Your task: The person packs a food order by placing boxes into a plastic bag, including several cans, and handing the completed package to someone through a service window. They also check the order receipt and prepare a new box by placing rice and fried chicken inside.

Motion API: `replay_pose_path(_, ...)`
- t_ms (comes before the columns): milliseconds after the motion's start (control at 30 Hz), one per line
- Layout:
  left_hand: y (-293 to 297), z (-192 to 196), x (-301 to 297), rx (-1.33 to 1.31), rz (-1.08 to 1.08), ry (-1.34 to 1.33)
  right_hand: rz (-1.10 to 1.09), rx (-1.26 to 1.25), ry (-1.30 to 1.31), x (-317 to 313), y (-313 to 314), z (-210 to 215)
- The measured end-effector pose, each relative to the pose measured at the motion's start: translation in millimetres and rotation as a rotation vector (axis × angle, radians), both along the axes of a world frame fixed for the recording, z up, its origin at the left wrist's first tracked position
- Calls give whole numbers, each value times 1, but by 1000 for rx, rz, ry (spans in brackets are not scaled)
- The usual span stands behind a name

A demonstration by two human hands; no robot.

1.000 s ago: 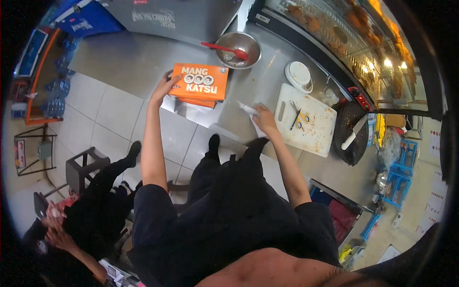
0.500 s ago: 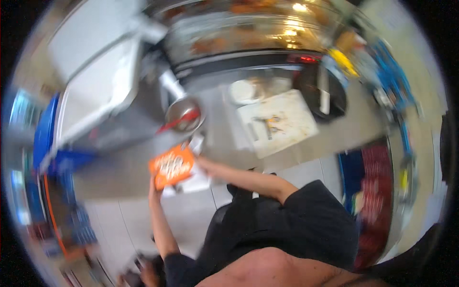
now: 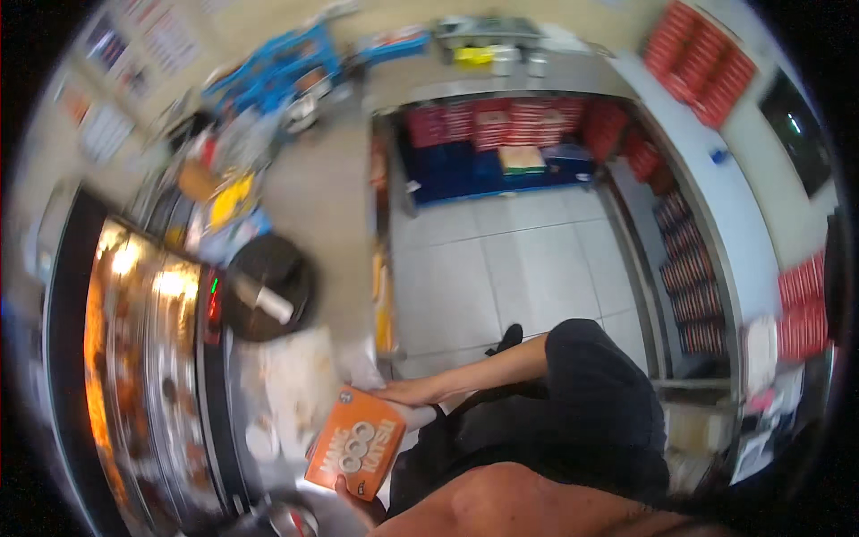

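An orange cardboard box (image 3: 355,441) with pale lettering is held in front of my body, over the counter's edge. At its near lower edge, my left hand (image 3: 358,503) is closed on the box, thumb on the top face and the other fingers hidden beneath. My right hand (image 3: 410,391) grips the far right corner, its fingers partly hidden by the box. Something white (image 3: 417,415) shows under the box beside my right wrist; what it is I cannot make out. Just beyond the box lies a stained white cutting board (image 3: 300,376).
A round black block (image 3: 268,300) bears a cleaver (image 3: 266,299). The lit glass display case (image 3: 152,367) stands left. Blue crates (image 3: 286,76) sit at the counter's far end. Stacked red boxes (image 3: 514,123) fill a low shelf across the tiled floor (image 3: 528,268); a white counter (image 3: 725,215) runs along the right.
My view and body have turned right, so the display case now lies at the left and the shelves ahead. The orange box has come along in both hands, nearer my body.
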State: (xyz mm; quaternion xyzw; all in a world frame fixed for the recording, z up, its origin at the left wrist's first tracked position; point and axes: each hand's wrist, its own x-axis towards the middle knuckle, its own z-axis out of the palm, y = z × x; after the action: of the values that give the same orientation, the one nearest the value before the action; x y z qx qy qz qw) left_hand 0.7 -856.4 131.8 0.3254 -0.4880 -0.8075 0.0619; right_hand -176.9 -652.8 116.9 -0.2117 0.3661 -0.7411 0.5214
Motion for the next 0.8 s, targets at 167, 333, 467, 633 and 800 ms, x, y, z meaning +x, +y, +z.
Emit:
replay_pose_path(167, 165, -8, -202, 67, -584, 112, -769, 283, 91, -51, 227, 53)
replay_pose_path(333, 377, -11, -352, 108, -826, 109, -950, 324, -126, -104, 423, 59)
replay_pose_path(467, 544, 8, -433, 278, -946, 195, -1208, 404, -199, -164, 564, 58)
replay_pose_path(633, 713, -6, -541, 221, -1080, 234, -1279, 346, -125, -258, 728, 29)
replay_pose_path(800, 867, -3, -633, 139, -1199, 205, -1385, 434, -129, -331, 865, 22)
